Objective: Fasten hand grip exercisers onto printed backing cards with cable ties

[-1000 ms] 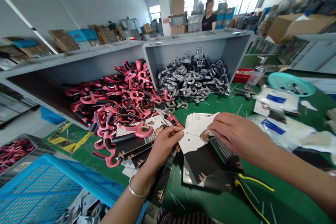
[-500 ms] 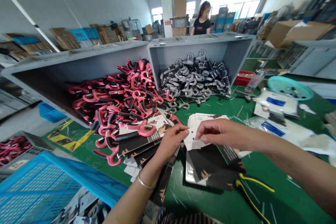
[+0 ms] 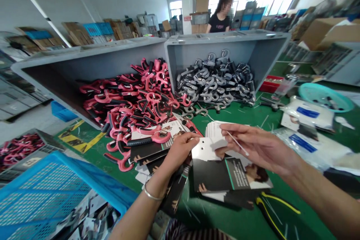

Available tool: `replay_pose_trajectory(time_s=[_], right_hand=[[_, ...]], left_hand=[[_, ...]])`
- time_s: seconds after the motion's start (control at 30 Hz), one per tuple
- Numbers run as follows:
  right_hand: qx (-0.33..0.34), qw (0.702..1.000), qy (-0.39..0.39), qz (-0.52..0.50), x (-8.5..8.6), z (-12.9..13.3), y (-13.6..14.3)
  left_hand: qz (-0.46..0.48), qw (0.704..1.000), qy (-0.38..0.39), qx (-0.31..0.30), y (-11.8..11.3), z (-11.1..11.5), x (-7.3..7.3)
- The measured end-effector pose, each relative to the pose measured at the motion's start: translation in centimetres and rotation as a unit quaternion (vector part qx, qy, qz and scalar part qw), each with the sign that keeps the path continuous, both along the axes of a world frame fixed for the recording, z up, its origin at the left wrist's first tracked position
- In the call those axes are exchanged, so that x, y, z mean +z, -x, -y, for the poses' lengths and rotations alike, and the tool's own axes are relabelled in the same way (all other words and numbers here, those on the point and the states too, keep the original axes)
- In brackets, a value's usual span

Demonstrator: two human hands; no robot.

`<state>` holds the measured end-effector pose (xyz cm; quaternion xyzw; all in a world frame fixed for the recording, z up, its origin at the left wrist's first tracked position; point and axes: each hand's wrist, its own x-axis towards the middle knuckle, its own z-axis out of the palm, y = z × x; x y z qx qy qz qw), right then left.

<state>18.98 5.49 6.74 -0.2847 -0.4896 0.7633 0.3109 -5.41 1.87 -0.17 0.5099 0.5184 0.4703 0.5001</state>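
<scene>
My left hand (image 3: 180,150) pinches the white upper left corner of a printed card (image 3: 222,172), black with a white top and small holes. My right hand (image 3: 253,144) holds the card's top right and grips a thin white cable tie (image 3: 237,143) that slants across my fingers. Under the card lies a stack of similar cards (image 3: 216,131) on the green table (image 3: 253,116). A pink hand gripper (image 3: 149,138) lies on more cards just left of my left hand.
Two tipped grey bins hold piles of pink hand grippers (image 3: 132,97) and grey hand grippers (image 3: 213,80). A blue basket (image 3: 42,195) sits at the lower left. Yellow-handled pliers (image 3: 270,210) lie at the lower right; plastic bags (image 3: 306,112) and a teal bowl (image 3: 326,97) are right. A person (image 3: 222,15) stands behind.
The card has been lifted off the stack and now faces me flat. My right hand has shifted right along its top edge, and a cable tie now shows in its fingers.
</scene>
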Motion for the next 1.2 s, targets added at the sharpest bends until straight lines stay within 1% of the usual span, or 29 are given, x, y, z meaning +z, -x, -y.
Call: replay_pose_trajectory(time_s=[0.07, 0.1, 0.13, 0.2, 0.27, 0.33, 0.43, 0.53, 0.6, 0.77, 0.9, 1.2], right_hand=[[-0.032, 0.999, -0.016, 0.027, -0.1, 0.5, 0.1], [-0.06, 0.996, -0.033, 0.051, -0.2, 0.6, 0.2], [-0.091, 0.991, -0.058, 0.078, -0.4, 0.6, 0.2], [-0.153, 0.969, -0.14, 0.136, -0.6, 0.5, 0.2], [-0.191, 0.931, -0.25, 0.186, -0.6, 0.4, 0.1], [-0.2, 0.895, -0.331, 0.223, -0.5, 0.5, 0.2], [-0.196, 0.864, -0.392, 0.249, -0.5, 1.0, 0.8], [-0.19, 0.821, -0.468, 0.266, -0.9, 1.2, 1.9], [-0.181, 0.805, -0.495, 0.273, -1.2, 1.1, 2.5], [-0.168, 0.797, -0.504, 0.286, -1.7, 0.6, 3.7], [-0.153, 0.804, -0.497, 0.288, -1.8, 0.5, 4.2], [-0.156, 0.811, -0.485, 0.286, -1.4, 1.2, 4.3]], left_hand=[[0.005, 0.999, 0.02, -0.035, -0.7, -0.5, -0.5], [0.021, 0.998, 0.034, -0.038, -1.1, -0.6, -0.8], [0.045, 0.997, 0.047, -0.028, -1.5, -0.6, -1.2], [0.104, 0.992, 0.067, 0.013, -2.1, -0.2, -1.8], [0.162, 0.983, 0.083, 0.034, -2.3, 0.5, -2.2], [0.191, 0.977, 0.093, 0.031, -2.2, 1.1, -2.5], [0.191, 0.977, 0.081, 0.054, -1.9, 1.6, -2.7], [0.171, 0.98, 0.068, 0.076, -1.4, 1.6, -2.7], [0.152, 0.983, 0.071, 0.079, -1.2, 1.6, -2.7], [0.147, 0.983, 0.075, 0.077, -0.9, 1.8, -2.5], [0.144, 0.984, 0.073, 0.076, -0.8, 1.8, -2.5], [0.147, 0.985, 0.063, 0.071, -0.8, 1.6, -2.6]])
